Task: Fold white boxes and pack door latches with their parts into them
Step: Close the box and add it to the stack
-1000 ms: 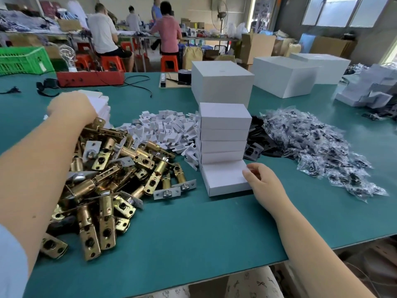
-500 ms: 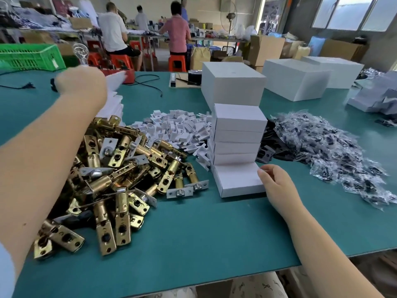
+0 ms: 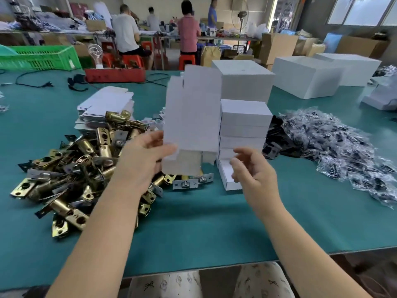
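Head view, left to right: the latches (image 3: 71, 166) are lying heaped on the table (image 3: 193, 229), with the flat blanks (image 3: 105, 104) stacked behind them. The left hand (image 3: 141, 166) is pinching one blank (image 3: 191, 123) at its lower edge, holding it upright above the table. The right hand (image 3: 253, 175) is hovering just beside it, fingers apart, gripping nothing. The packed boxes (image 3: 245, 127) are standing stacked behind; the bagged parts (image 3: 343, 151) are lying far right. Judged step: box folding is beginning. The next move is calling for the right hand to grip the blank's free edge and open it into a sleeve.
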`<state>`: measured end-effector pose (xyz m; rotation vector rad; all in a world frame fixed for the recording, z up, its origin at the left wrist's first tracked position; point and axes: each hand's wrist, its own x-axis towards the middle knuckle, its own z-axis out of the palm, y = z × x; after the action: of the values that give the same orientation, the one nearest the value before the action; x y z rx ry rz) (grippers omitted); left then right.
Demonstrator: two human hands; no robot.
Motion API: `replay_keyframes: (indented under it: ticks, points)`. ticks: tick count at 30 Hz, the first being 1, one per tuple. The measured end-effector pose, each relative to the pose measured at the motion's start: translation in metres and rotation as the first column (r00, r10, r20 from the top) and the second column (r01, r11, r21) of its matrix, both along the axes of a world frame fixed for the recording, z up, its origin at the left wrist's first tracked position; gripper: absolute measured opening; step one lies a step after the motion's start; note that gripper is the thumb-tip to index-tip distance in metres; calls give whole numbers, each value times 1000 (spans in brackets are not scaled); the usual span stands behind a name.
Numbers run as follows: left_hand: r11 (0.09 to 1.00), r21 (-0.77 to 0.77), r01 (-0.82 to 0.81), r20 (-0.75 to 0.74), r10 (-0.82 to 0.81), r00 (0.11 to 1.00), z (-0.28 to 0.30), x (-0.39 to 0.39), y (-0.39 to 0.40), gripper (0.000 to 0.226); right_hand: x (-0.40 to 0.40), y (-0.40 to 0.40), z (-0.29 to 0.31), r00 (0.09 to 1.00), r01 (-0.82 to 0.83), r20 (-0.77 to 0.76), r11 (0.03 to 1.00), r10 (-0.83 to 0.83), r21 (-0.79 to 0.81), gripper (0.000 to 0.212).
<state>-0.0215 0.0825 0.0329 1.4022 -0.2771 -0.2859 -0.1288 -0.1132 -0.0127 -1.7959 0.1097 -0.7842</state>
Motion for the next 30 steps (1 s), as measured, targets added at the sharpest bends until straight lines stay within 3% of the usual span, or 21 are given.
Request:
replay_keyframes:
  ticks: [2, 4, 8, 16, 18, 22, 24, 26, 30]
  points:
    - [989, -4, 151, -67, -151, 986, -14, -6, -5, 43, 3, 4, -3, 995, -100, -12, 986, 102, 136, 21]
    - [977, 84, 195, -80, -189, 979, -28, -13, -12, 46, 4, 4, -8, 983, -176, -7, 956, 182, 235, 18]
    - [896, 432, 104, 142, -182, 973, -48, -22, -24, 42, 0, -1, -14, 983, -176, 6, 936, 183, 306, 19]
    - [931, 266, 249, 122, -289, 950, -53, -42, -39, 35, -3, 5, -23, 976, -166, -105, 962, 192, 214, 29]
    - [919, 250, 304, 126, -343, 931, -55, -43, -37, 46, -1, 5, -22, 980, -129, -123, 970, 156, 205, 27]
    - [841, 456, 293, 214, -423, 881, -60, -42, -38, 89, -2, 3, -21, 983, -99, -136, 976, 126, 193, 28]
    - [804, 503, 317, 203, -467, 861, -59, -41, -38, 98, -4, 2, -19, 982, -129, -101, 961, 158, 244, 28]
    - [794, 504, 341, 193, -488, 851, -59, -38, -36, 91, -6, -1, -17, 978, -170, -64, 939, 198, 300, 32]
    - [837, 468, 284, 241, -430, 870, -57, -35, -30, 69, -14, -8, -16, 921, -347, -81, 899, 380, 265, 64]
